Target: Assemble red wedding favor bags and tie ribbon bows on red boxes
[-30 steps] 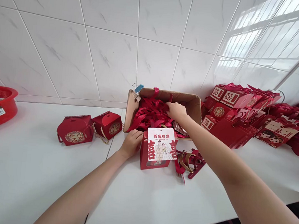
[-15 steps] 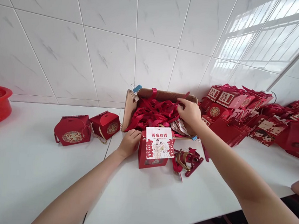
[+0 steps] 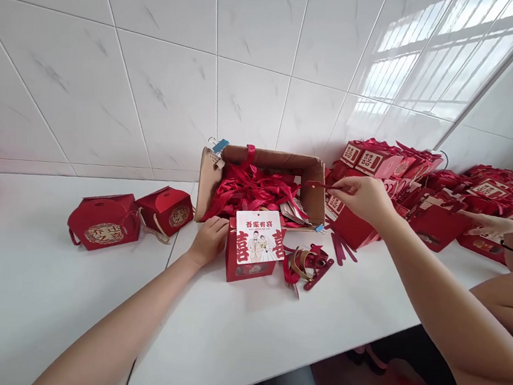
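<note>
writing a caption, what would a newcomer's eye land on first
Probably the cardboard box holding tangled red ribbons in the middle. Before it stands a red gift box bearing a white card; piled red boxes crowd the right, behind the right hand.

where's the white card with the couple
Head view, near centre: the card covers the upper front of a red box, just right of the left hand.

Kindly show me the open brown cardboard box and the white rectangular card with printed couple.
Open brown cardboard box (image 3: 207,189), head view: its left wall.
White rectangular card with printed couple (image 3: 259,239), head view: middle of its printed front.
</note>
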